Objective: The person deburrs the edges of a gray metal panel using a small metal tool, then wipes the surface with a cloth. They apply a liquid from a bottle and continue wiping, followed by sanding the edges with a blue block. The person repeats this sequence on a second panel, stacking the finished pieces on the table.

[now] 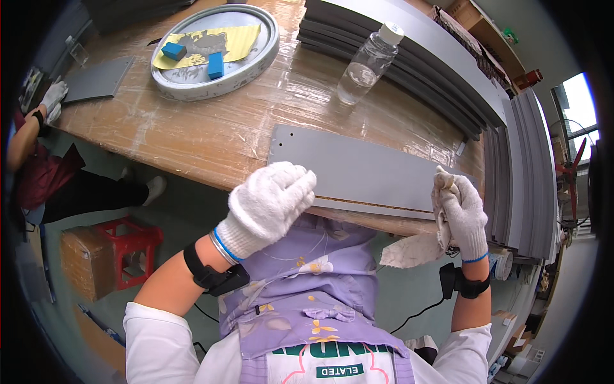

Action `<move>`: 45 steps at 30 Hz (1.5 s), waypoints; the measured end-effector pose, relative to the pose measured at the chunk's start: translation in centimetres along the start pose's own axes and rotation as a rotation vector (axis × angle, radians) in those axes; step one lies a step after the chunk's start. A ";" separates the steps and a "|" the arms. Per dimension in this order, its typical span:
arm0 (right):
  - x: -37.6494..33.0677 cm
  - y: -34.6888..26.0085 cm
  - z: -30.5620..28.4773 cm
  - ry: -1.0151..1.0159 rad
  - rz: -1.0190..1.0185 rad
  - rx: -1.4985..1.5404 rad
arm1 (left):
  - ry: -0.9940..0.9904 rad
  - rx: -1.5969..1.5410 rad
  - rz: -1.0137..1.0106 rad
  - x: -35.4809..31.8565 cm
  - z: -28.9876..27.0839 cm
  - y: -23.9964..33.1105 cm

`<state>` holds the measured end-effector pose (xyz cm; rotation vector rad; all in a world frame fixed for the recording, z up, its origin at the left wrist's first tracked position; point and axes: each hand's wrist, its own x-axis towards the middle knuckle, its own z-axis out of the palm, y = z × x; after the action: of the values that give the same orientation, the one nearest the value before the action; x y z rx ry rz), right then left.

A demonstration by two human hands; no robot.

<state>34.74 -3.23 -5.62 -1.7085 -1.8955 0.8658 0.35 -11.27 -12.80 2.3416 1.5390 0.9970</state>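
A long grey panel [358,163] lies along the table's front edge, with two small holes at its left end and a narrow brownish slot along its near side. My left hand [268,201], in a white knit glove, is over the panel's near left part. Its fingers are pressed together and curled; whatever they hold, if anything, is hidden. My right hand [465,214], also gloved, is closed on a stained, off-white rag [412,250] at the panel's right end. Part of the rag hangs below the table edge.
A clear bottle [366,67] stands behind the panel. Farther left, a round grey lid [185,89] carries yellow sandpaper [242,43] and two blue blocks [216,65]. Stacked grey panels [409,77] line the back right. At far left, a co-worker's gloved hand [54,96] touches another panel [96,80].
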 end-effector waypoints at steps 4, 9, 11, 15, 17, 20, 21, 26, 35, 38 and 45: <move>3.1 -9.5 7.8 -0.219 -0.448 -0.142 | -0.004 0.173 0.156 -2.7 5.3 2.2; 4.4 -14.8 17.1 -0.483 -0.898 -0.570 | -0.005 -0.396 -0.335 -3.9 10.0 2.3; 3.3 -14.6 20.2 -0.584 -1.034 -0.728 | 0.093 -0.325 -0.222 -4.3 10.8 2.7; 10.0 -15.2 21.7 -0.442 -0.639 -0.617 | 0.010 -0.077 0.018 -2.5 9.6 1.8; 10.7 -14.9 22.0 -0.381 -0.717 -0.643 | -0.048 0.002 0.122 -1.3 7.4 1.9; 4.9 -15.4 21.9 -0.575 -0.846 -0.737 | -0.018 -0.576 -0.148 -3.3 9.2 1.5; 3.5 -14.4 21.7 -0.585 -0.914 -0.732 | 0.047 -0.831 -0.274 -3.3 9.3 1.8; 9.5 -16.0 22.3 -0.377 -0.645 -0.626 | -0.012 -0.090 0.024 -2.4 9.5 1.5; 5.4 -16.5 22.1 -0.630 -0.745 -0.579 | -0.046 -0.561 -0.205 -4.0 11.1 1.4; 11.4 -16.1 23.4 -0.338 -0.640 -0.501 | 0.009 0.086 0.066 -2.1 9.5 1.8; 1.4 -13.3 24.4 -0.485 -0.814 -0.654 | -0.003 -0.866 -0.170 -3.4 12.6 1.6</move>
<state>8.21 -6.17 -13.58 -0.8113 -3.1029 0.3453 8.39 -12.22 -23.16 1.5765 0.9735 1.2718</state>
